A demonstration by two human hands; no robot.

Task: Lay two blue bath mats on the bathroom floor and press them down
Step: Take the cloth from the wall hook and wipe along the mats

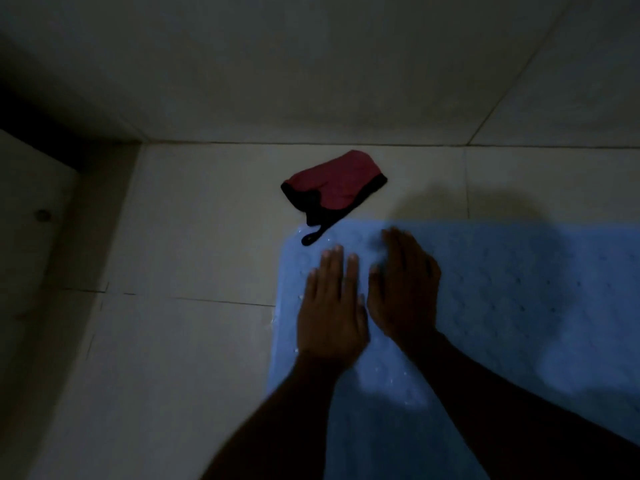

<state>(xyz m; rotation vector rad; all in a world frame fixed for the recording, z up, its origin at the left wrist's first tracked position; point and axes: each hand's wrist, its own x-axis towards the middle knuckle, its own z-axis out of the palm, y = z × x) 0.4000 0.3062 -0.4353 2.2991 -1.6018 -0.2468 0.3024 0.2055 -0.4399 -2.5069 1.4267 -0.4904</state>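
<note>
Left hand (330,313), right hand (403,292) flat on blue mat (502,299).

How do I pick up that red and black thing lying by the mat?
Probably best to pinch the black strap loop at the near end of the red pouch. It sticks out onto the corner of the blue mat, just beyond the left hand, so come from the mat side.

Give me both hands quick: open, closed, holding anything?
Left hand: open, palm flat on the blue mat, holding nothing.
Right hand: open, flat on the same mat, holding nothing.
</note>
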